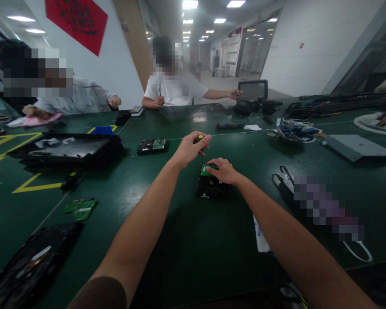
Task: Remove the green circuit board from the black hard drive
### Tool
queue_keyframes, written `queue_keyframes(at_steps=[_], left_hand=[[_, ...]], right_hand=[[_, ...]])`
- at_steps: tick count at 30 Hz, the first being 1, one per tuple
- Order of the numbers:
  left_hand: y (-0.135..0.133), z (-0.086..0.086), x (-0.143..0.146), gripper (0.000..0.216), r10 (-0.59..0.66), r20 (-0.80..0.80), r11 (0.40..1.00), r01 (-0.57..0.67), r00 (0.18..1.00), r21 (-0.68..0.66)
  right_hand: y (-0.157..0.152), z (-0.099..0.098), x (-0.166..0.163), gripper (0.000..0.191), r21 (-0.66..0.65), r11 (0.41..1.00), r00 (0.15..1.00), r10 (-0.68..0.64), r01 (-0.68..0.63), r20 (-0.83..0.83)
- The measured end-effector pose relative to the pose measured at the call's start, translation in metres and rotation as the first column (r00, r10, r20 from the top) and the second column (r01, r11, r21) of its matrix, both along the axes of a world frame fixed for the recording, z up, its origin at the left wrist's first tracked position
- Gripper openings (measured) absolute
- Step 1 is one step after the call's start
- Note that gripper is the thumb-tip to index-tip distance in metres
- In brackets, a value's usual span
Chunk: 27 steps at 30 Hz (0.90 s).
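A black hard drive (209, 187) with a green circuit board lies on the table in front of me. My left hand (190, 149) is closed around a screwdriver (200, 137), whose yellow end shows between the fingers. Its thin shaft points down at the far left part of the drive; whether the tip sits in a screw I cannot make out. With fingers bent over the green board, my right hand (224, 171) grips the drive from its right side. A second hard drive (152, 146), board side up, lies farther left.
On the left are a black tray (67, 148), a loose green circuit board (81, 208) and a large black casing (35, 262). To the right lie a strap (328, 206), a grey metal box (360, 147) and a cable bundle (297, 129). Two people sit across the table.
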State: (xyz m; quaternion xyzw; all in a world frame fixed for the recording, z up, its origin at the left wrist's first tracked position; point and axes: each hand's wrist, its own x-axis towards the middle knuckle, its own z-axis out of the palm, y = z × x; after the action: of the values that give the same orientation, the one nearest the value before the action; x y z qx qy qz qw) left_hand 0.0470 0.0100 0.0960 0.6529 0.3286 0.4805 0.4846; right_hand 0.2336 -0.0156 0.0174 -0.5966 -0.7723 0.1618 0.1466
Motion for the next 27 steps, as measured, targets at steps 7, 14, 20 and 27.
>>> queue_keyframes(at_steps=[7,14,20,27], left_hand=[[0.0013,0.0027,-0.002,0.017,-0.027,0.075,0.995,0.034,0.997,-0.096],[0.0017,-0.0002,-0.0012,0.027,0.031,-0.018,0.997,-0.03,0.999,0.065],[0.0017,0.0001,-0.0012,0.027,0.06,-0.091,0.988,-0.046,0.994,0.148],[0.0028,0.0009,-0.0005,0.025,0.099,-0.064,0.98,-0.086,0.993,0.181]], right_hand=[[-0.0016,0.0008,0.0004,0.045,0.002,1.0,1.0,0.006,-0.006,-0.009],[-0.0009,0.0003,0.0003,0.045,0.004,1.0,1.0,0.01,-0.01,-0.005],[-0.0019,0.0011,0.0003,0.046,0.0,1.0,1.0,0.009,-0.009,-0.004],[-0.0023,0.0035,-0.0008,0.045,0.002,1.0,1.0,0.003,-0.003,0.004]])
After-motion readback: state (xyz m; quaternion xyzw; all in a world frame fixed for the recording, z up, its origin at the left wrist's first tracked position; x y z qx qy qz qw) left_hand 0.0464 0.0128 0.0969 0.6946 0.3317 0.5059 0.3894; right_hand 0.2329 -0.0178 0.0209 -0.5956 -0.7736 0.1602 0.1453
